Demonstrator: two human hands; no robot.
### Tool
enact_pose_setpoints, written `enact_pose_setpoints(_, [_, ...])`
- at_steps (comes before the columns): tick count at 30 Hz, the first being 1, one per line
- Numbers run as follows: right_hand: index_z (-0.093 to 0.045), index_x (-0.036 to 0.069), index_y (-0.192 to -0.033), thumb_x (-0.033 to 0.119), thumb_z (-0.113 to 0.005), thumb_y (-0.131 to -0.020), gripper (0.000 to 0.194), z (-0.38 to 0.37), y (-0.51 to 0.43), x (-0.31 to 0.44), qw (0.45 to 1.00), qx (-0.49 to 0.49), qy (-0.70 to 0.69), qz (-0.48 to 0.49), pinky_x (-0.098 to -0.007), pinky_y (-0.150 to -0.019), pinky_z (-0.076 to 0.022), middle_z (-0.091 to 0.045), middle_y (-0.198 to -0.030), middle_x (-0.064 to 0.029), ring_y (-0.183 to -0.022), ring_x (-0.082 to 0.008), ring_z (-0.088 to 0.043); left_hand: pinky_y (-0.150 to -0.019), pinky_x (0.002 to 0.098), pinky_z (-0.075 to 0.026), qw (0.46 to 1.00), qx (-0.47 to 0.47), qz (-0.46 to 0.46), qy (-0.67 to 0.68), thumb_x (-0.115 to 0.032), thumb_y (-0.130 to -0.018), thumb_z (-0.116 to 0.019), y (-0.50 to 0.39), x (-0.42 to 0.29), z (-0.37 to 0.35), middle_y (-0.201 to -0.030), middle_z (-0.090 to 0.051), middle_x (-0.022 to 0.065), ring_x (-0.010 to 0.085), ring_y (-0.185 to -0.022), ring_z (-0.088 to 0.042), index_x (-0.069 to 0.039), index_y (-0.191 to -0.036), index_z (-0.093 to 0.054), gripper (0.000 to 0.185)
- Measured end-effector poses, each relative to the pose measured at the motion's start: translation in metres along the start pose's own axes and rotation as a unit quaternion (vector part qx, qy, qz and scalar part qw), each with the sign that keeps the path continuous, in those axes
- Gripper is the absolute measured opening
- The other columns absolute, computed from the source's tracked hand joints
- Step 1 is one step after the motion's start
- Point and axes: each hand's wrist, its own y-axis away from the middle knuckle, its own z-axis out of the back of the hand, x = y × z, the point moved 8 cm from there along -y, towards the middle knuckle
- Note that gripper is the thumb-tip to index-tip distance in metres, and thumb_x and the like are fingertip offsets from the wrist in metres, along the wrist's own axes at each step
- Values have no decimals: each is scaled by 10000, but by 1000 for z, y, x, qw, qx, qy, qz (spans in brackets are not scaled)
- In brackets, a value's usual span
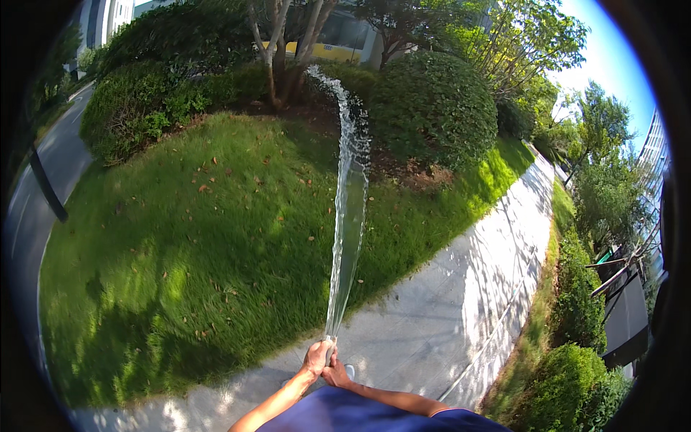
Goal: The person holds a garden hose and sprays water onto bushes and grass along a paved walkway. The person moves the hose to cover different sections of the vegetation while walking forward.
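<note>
My left hand (pixel 316 356) and my right hand (pixel 336 372) are together near the bottom middle of the view, closed around the end of a hose (pixel 330 355). The left hand is slightly farther forward than the right. From the hose mouth a stream of water (pixel 345 216) shoots forward over the lawn (pixel 227 243). It breaks up into drops near a rounded shrub (pixel 432 108) and the multi-stemmed tree (pixel 278 65). Most of the hose end is hidden by my fingers.
I stand on a paved path (pixel 426 324) running to the upper right. A thin hose (pixel 491 336) lies along its far side beside green bushes (pixel 567 378). A dark post (pixel 47 186) stands between lawn and road (pixel 59 156) at left. More hedge (pixel 129 108) borders the lawn.
</note>
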Motion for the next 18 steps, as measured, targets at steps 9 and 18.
enact_pose_setpoints(9, [-609,10,-892,276,-645,-726,316,9,5,37,996,57,72,-23,-388,-694,-472,-634,-789,-177,-812,-259,-629,-503,304,-439,998,-23,-56,-30,-237,-863,-449,2,-9,-12,-597,-530,88,174,-510,-519,0,-739,-539,282])
enact_pose_setpoints(18, [-624,31,-884,284,-622,-730,297,21,-6,45,987,116,80,-80,-409,-738,-474,-645,-847,-208,-856,-351,-626,-521,304,-447,992,-21,-97,-76,-261,-870,-448,-9,-19,-28,-598,-530,91,176,-519,-522,5,-746,-536,306])
